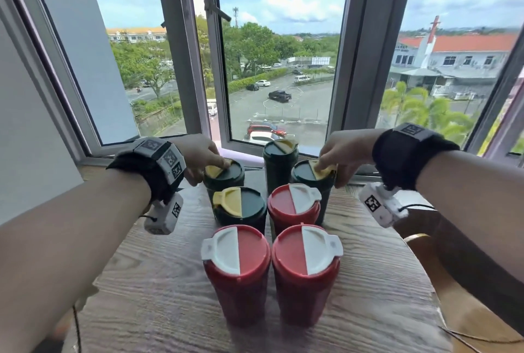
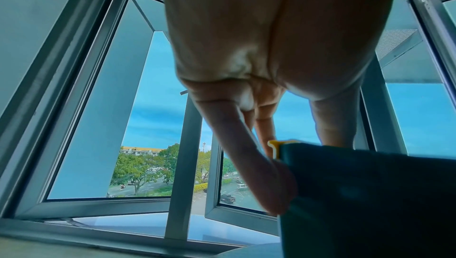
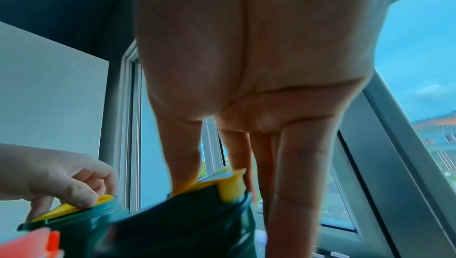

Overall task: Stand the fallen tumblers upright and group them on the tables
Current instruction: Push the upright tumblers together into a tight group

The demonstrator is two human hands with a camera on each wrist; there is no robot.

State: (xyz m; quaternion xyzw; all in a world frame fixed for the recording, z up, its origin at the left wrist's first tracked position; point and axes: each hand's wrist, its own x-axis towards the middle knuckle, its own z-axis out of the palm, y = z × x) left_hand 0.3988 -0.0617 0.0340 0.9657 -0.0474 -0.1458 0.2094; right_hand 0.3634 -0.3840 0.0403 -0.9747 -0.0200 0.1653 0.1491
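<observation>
Seven tumblers stand upright in a tight group on the wooden table (image 1: 147, 307). Four are dark green with yellow flaps, three red with white flaps. My left hand (image 1: 207, 169) grips the lid of the rear left green tumbler (image 1: 226, 179), fingers on top and thumb down its side; the left wrist view shows this tumbler (image 2: 370, 203) in the hand (image 2: 296, 164). My right hand (image 1: 330, 174) grips the lid rim of the rear right green tumbler (image 1: 306, 179), seen close in the right wrist view (image 3: 187, 223) with the fingers (image 3: 286, 174) around its yellow flap.
Another green tumbler (image 1: 280, 162) stands at the back by the window sill, and one more (image 1: 241, 205) in the middle row beside a red tumbler (image 1: 293, 208). Two red tumblers (image 1: 236, 267) (image 1: 306, 267) stand in front. An open window frame (image 1: 215, 69) rises just behind. A brown chair (image 1: 425, 256) is at right.
</observation>
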